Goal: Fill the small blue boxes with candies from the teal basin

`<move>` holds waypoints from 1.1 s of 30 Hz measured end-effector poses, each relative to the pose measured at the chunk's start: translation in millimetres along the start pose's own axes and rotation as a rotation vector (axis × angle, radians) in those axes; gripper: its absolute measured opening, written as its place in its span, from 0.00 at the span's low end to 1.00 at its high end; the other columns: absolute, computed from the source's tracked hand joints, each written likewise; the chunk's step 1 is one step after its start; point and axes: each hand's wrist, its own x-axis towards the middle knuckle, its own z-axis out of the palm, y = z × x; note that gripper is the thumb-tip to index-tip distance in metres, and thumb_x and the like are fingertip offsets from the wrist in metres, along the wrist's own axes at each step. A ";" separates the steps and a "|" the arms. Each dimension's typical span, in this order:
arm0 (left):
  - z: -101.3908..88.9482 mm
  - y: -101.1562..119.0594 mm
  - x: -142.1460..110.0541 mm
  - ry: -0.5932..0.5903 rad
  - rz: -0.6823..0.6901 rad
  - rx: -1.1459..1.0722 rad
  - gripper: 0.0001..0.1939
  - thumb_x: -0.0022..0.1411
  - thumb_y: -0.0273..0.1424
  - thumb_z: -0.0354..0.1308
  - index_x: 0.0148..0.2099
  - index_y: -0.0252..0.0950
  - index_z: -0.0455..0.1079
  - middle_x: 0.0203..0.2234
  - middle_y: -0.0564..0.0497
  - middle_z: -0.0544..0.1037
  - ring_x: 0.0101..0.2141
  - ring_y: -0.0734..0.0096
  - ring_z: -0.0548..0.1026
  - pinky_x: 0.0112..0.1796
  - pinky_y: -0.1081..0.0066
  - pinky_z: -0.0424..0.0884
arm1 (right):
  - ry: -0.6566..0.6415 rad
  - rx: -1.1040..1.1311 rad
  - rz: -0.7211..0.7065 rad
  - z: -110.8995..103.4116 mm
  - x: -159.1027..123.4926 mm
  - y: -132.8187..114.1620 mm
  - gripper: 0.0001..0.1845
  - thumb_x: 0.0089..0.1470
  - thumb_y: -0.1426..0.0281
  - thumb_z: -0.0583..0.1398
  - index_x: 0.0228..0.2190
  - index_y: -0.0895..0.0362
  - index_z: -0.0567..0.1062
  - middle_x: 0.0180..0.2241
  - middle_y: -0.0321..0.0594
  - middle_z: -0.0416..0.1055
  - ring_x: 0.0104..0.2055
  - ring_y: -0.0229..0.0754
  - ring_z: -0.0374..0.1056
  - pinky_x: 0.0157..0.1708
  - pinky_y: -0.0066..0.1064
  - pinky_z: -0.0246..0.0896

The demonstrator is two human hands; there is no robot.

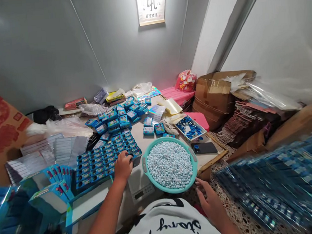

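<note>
While the left hand (123, 165) curls over a small box (136, 154) at the edge of the packed rows, its grip unclear, the right hand (203, 192) hangs partly open beside the basket (145, 172) of pellets (170, 164), near the phone (205, 148).

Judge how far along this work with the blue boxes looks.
Seemingly done: the blue boxes standing in neat rows. In hand: the left hand touches a box at the rows' right end; the right hand is beside the basket. Probably remaining: the jumbled pile of boxes behind and the pellets heaped in the basket.
</note>
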 end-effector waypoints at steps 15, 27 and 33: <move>1.4 -12.7 -82.4 -0.078 -0.345 -0.321 0.10 0.60 0.29 0.54 0.39 0.40 0.77 0.48 0.47 0.73 0.46 0.62 0.75 0.49 0.65 0.72 | -0.137 0.001 -0.252 37.5 33.0 -15.5 0.21 0.63 0.65 0.51 0.57 0.52 0.63 0.49 0.47 0.69 0.48 0.46 0.69 0.48 0.40 0.68; 12.4 8.8 -105.5 -0.051 -0.296 -0.223 0.19 0.58 0.33 0.62 0.52 0.42 0.72 0.60 0.46 0.63 0.51 0.57 0.72 0.52 0.60 0.71 | -0.068 -0.128 -0.411 63.1 46.4 -10.6 0.13 0.60 0.69 0.54 0.45 0.54 0.73 0.43 0.45 0.70 0.47 0.49 0.66 0.49 0.44 0.63; -5.8 -2.9 -114.9 0.105 -0.313 -0.255 0.22 0.60 0.37 0.61 0.56 0.42 0.68 0.55 0.45 0.67 0.56 0.58 0.68 0.58 0.61 0.66 | -0.011 -0.128 -0.387 68.4 48.5 -9.0 0.10 0.59 0.69 0.55 0.41 0.55 0.74 0.40 0.44 0.70 0.45 0.48 0.66 0.47 0.43 0.63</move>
